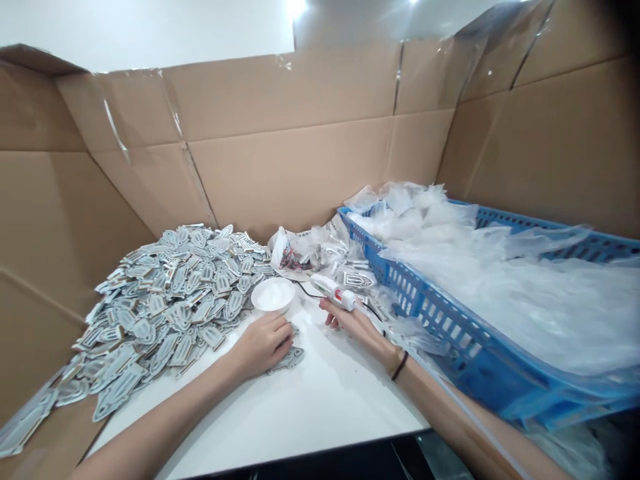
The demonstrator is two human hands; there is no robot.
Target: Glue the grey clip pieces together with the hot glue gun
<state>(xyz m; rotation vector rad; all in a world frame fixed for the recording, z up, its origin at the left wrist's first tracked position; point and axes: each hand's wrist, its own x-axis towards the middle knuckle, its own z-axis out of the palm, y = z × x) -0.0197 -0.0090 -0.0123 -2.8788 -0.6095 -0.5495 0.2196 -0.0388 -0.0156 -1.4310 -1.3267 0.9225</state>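
Note:
My left hand (264, 344) rests with curled fingers on the white table, just below a white bowl (273, 295). Partly beneath it and to its right lie a few grey flat pieces (290, 359); whether its fingers grip one is hidden. My right hand (350, 320) is at the middle, beside a white handheld device (334, 292) with a red part and a dark cord. The device lies across the top of that hand, its fingers bent below it; a closed grip on it does not clearly show. A dark band circles the right wrist.
A large heap of grey flat pieces (185, 287) covers the left side. At right stands a blue basket (435, 313) full of clear plastic bags (525, 287). Plastic bags with small red parts (293, 259) lie behind the bowl. Cardboard walls (300, 160) surround the table (320, 413).

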